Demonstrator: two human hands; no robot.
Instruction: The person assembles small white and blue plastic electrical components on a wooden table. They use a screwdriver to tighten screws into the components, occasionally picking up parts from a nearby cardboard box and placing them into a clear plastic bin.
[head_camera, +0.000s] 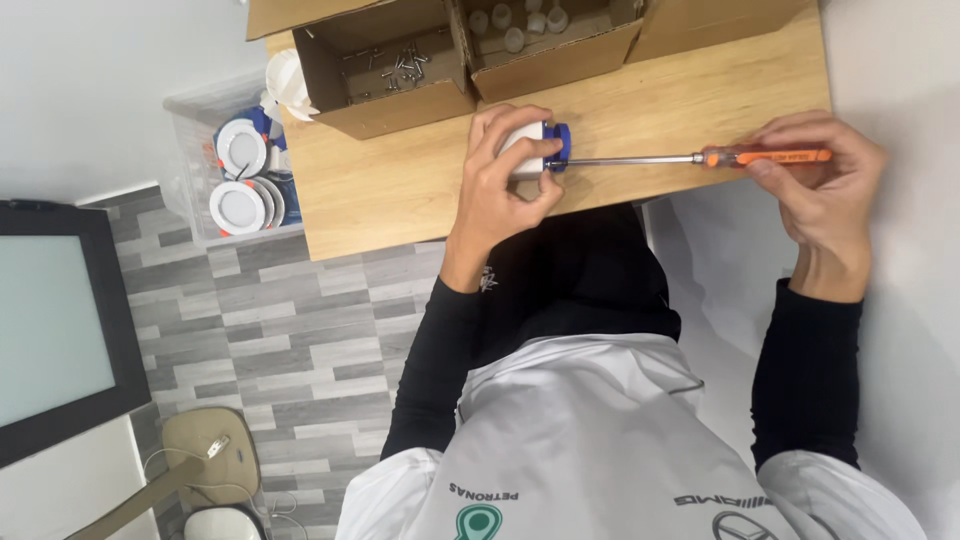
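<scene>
- Head view: the left hand (505, 170) has its fingers wrapped tight around a small white fitting with a blue cap (545, 150), pinning it to the wooden surface (420, 190), likely so it cannot turn.
- The right hand (820, 185) has its fingers closed on an orange-handled screwdriver (700, 158), shaft level, tip at the blue cap.
- Behind stand two open brown cardboard boxes: one with screws (395, 65), one with small white parts (530, 30).
- A clear bin of round white lamps (240, 170) sits beside the surface.

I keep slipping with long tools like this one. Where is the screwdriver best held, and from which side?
Probably by the orange handle, from the end away from the white part. The screwdriver lies level, its thin shaft pointing into the blue piece. The right hand grips there.
</scene>
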